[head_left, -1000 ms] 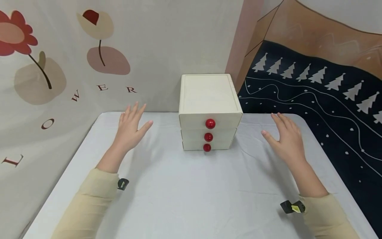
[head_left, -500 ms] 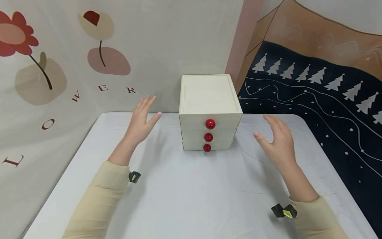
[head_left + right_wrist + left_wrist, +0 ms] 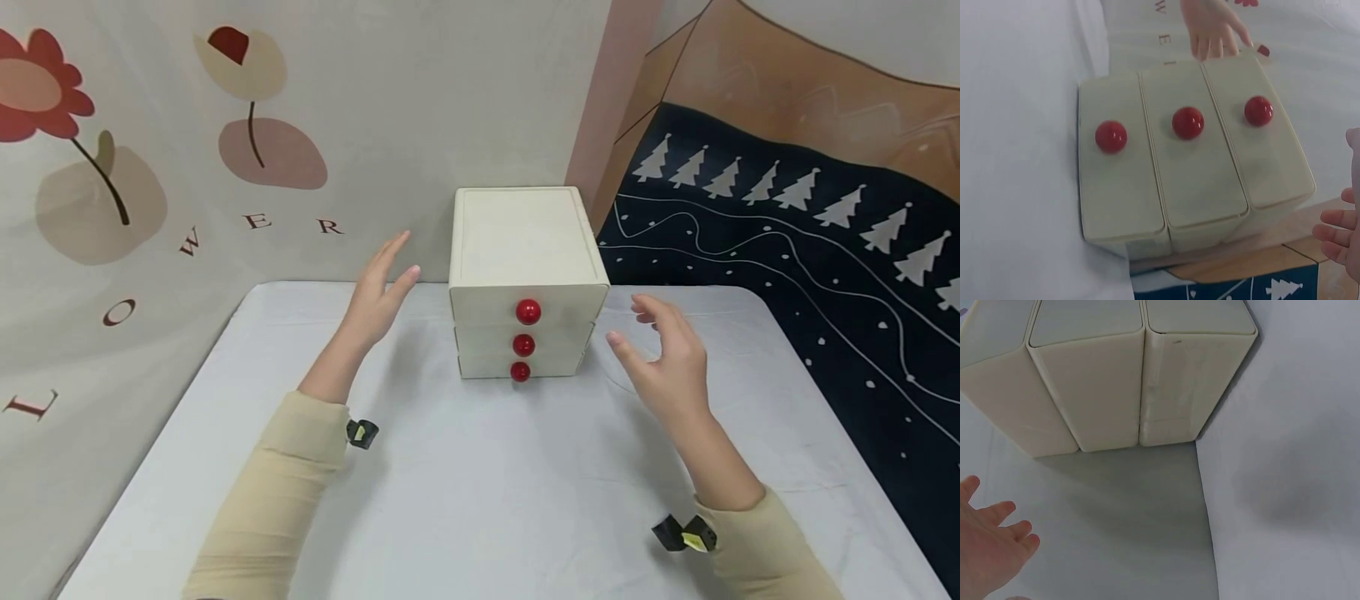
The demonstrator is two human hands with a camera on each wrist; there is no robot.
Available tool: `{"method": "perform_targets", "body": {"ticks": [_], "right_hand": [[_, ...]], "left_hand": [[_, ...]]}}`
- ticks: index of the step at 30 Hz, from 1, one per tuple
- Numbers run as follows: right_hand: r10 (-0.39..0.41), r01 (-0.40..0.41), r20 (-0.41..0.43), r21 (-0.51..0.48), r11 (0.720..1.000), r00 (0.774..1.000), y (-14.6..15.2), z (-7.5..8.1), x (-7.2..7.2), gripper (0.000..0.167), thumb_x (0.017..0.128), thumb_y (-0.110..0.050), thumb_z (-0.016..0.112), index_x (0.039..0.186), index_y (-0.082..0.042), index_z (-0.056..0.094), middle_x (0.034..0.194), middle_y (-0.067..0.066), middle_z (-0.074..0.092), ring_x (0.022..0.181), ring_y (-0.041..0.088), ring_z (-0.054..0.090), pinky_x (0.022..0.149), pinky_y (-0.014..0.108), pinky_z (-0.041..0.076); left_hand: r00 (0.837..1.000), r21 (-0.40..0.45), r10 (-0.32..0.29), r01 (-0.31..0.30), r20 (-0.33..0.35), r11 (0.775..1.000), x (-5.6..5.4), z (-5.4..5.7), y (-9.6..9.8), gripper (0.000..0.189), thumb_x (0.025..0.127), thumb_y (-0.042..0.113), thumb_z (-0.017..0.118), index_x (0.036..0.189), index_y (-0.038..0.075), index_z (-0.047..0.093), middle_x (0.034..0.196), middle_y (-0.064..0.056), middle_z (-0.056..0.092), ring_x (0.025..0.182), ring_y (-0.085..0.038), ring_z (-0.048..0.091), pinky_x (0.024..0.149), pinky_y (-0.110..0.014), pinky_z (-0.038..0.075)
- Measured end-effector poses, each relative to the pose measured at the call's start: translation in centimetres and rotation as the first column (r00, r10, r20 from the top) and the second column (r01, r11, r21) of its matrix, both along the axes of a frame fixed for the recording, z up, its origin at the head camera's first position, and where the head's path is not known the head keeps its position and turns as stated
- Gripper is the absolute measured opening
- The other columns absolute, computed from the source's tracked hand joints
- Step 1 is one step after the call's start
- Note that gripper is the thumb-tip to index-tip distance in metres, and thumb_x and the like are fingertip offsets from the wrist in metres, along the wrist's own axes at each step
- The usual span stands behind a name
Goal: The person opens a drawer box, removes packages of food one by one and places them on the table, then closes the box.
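A cream drawer box (image 3: 528,237) with three stacked drawers stands at the back of the table, all drawers pushed in. Each drawer front carries a round red knob (image 3: 528,312). My left hand (image 3: 372,302) hovers to the left of the box, fingers extended and thumb apart, holding nothing. To the right of the box and a bit nearer me is my right hand (image 3: 669,367), its fingers bent loosely and its palm towards the box. In the left wrist view the box's side (image 3: 1091,394) shows beyond my fingers. The right wrist view takes in the three knobs (image 3: 1188,123).
The box stands on a white cloth-covered table (image 3: 480,492). Behind it hangs a pale wall cloth (image 3: 390,100) printed with flowers and letters. At the right is a dark panel (image 3: 750,225) with white trees. Small black devices (image 3: 362,433) sit at both wrists.
Both hands have moved inward towards the drawer box, the left to the right and slightly farther away, the right to the left. The right fingers have bent more. The box has stayed put.
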State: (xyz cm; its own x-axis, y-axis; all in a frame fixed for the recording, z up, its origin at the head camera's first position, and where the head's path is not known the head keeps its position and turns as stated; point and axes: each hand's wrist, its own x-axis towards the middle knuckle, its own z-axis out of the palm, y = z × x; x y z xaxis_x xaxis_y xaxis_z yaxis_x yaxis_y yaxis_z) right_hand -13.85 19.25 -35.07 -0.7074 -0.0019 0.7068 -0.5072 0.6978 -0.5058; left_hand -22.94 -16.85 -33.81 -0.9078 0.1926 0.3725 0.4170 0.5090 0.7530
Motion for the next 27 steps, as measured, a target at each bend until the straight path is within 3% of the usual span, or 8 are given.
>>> {"method": "perform_targets", "body": {"ticks": [9, 17, 27], "right_hand": [[0.067, -0.070, -0.067, -0.049, 0.996, 0.996, -2.1, -0.5, -0.2, 0.044, 0.080, -0.015, 0.073, 0.119, 0.002, 0.059, 0.105, 0.015, 0.065, 0.091, 0.030, 0.062, 0.080, 0.040, 0.049], [0.135, -0.142, -0.097, -0.076, 0.987, 0.986, -4.0, -1.0, -0.6, 0.040, 0.079, -0.010, 0.074, 0.115, 0.003, 0.061, 0.099, 0.015, 0.067, 0.083, 0.025, 0.064, 0.076, 0.034, 0.051], [0.171, -0.183, -0.113, -0.109, 0.977, 0.979, -6.2, -2.3, -1.6, 0.039, 0.076, -0.006, 0.078, 0.109, 0.005, 0.060, 0.092, 0.016, 0.067, 0.074, 0.025, 0.064, 0.065, 0.036, 0.052]], "left_hand": [[0.998, 0.093, -0.037, 0.033, 0.041, 0.995, -0.6, 0.1, 1.4, 0.057, 0.100, 0.026, 0.046, 0.152, 0.013, 0.026, 0.157, -0.011, 0.020, 0.143, -0.030, 0.014, 0.111, -0.056, 0.012], [0.991, 0.185, -0.110, 0.094, 0.080, 0.978, 1.1, 2.6, 3.2, 0.056, 0.101, 0.019, 0.042, 0.151, 0.003, 0.023, 0.155, -0.018, 0.020, 0.141, -0.034, 0.020, 0.114, -0.041, 0.018], [0.979, 0.292, -0.177, 0.140, 0.102, 0.946, 0.1, 1.9, 3.7, 0.056, 0.100, 0.018, 0.043, 0.151, 0.004, 0.025, 0.153, -0.018, 0.025, 0.140, -0.034, 0.023, 0.110, -0.049, 0.025]]}}
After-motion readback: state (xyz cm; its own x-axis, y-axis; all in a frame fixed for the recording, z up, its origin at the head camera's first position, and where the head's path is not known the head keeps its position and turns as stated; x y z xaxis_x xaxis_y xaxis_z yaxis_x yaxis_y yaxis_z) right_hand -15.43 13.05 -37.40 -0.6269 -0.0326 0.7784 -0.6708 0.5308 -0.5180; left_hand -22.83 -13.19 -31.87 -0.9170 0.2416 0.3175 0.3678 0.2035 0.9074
